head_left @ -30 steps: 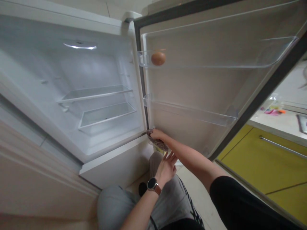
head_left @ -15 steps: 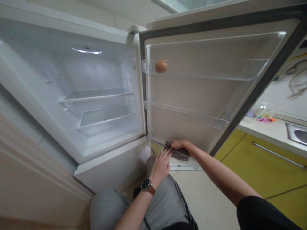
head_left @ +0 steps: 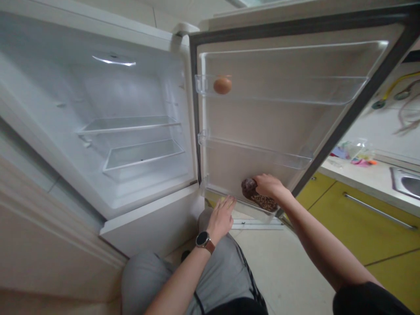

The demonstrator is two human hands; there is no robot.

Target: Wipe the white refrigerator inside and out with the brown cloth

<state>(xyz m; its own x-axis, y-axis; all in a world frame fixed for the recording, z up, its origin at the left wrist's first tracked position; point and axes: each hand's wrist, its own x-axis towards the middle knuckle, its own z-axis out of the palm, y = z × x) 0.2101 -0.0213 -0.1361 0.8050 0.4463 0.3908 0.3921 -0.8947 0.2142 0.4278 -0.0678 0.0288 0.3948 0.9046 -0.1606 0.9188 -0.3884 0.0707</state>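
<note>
My right hand is closed on a brown patterned cloth at the right part of the fridge door's bottom shelf. The cloth is bunched at its left end and spreads below my fingers. My left hand, with a watch on the wrist, has its fingers stretched out flat at the front rim of that same shelf. It holds nothing. High on the door, a brown egg lies at the left end of the top shelf.
The fridge door stands wide open on the right. Inside the lit fridge are two glass shelves. Farther right are yellow cabinets, a counter with a sink, and a pink item.
My right hand has moved right along the bottom door shelf with the cloth, and slightly up. My left hand stays near the rim, now apart from the cloth. The view has shifted slightly.
</note>
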